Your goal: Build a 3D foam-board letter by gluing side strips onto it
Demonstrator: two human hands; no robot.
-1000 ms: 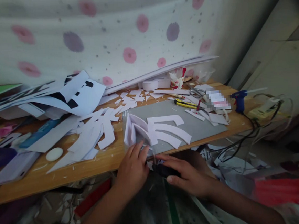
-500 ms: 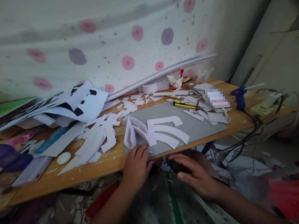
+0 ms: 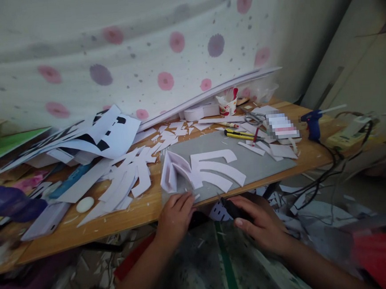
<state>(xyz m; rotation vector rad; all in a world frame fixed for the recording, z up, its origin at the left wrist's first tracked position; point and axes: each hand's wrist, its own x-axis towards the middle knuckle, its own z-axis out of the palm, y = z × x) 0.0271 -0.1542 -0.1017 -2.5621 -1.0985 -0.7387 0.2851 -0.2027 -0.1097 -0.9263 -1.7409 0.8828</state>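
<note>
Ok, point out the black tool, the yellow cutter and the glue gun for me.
Black tool (image 3: 232, 208): head view, on its handle.
Yellow cutter (image 3: 240, 135): head view, middle of its body.
Glue gun (image 3: 313, 129): head view, on its blue grip.

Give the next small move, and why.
Probably brush the small white scrap off the mat with the left hand: it lies beside that hand, at the mat's near edge, while the right hand holds the black tool clear of the white shapes.

Single head-worn cam, looking forward and down from close by the near edge of the desk (image 3: 119, 224); left hand (image 3: 175, 216) and right hand (image 3: 262, 222) lower half, spotted cloth (image 3: 135, 89) up top.
</note>
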